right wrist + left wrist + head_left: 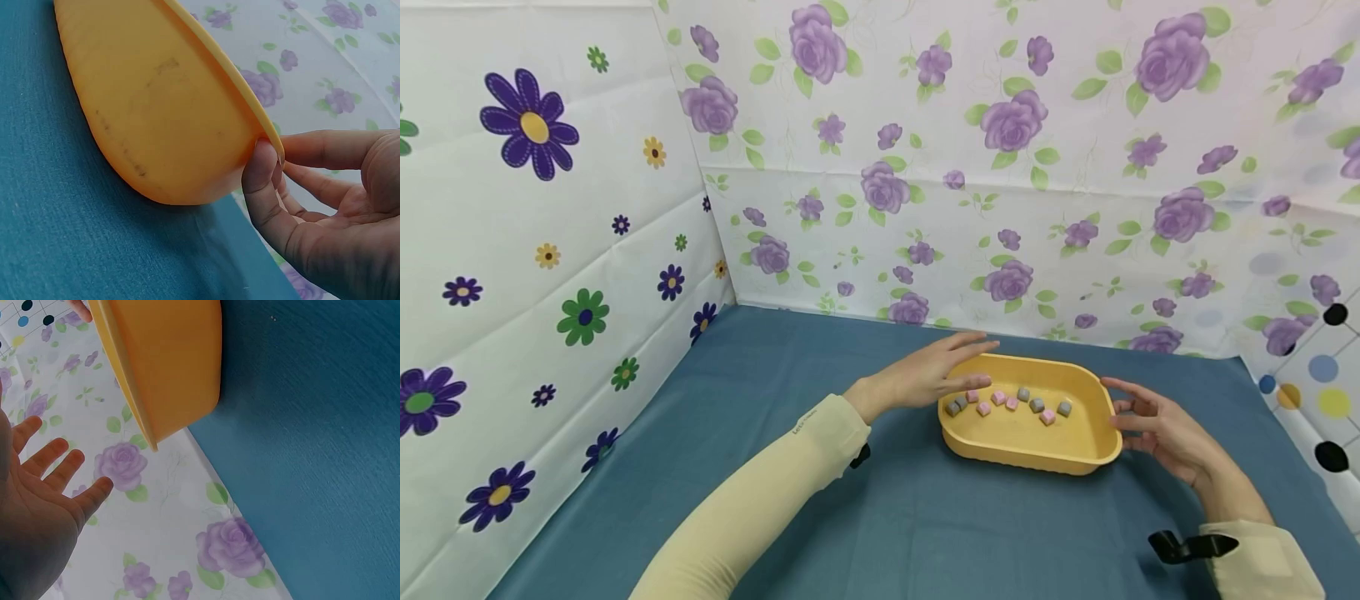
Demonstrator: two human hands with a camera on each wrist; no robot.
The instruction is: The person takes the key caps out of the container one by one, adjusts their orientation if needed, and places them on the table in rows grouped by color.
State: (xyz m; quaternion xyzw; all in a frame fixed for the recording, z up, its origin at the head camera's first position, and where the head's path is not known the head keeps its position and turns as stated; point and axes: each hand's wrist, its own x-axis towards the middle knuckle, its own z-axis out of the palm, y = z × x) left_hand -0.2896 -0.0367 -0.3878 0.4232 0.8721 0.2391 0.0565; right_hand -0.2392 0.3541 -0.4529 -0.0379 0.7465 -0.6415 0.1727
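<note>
A yellow oblong plastic tray point(1022, 462) is on the blue cloth, with several small pink cubes point(1047, 417) and grey cubes point(1064, 408) scattered inside, mostly toward its left and back. My left hand point(936, 371) is by the tray's left end, fingers spread and nothing held. In the left wrist view that hand point(47, 494) appears apart from the tray wall point(169, 362). At the right end, my right hand point(1165, 433) holds the rim. The right wrist view shows the thumb point(259, 169) under the rim and the index finger against its edge.
The blue cloth point(880, 533) covers the table. A white sheet with purple roses point(880, 250) hangs close behind the tray, and a flower-printed sheet point(550, 292) closes off the left side. A dotted sheet point(1330, 367) stands at the right.
</note>
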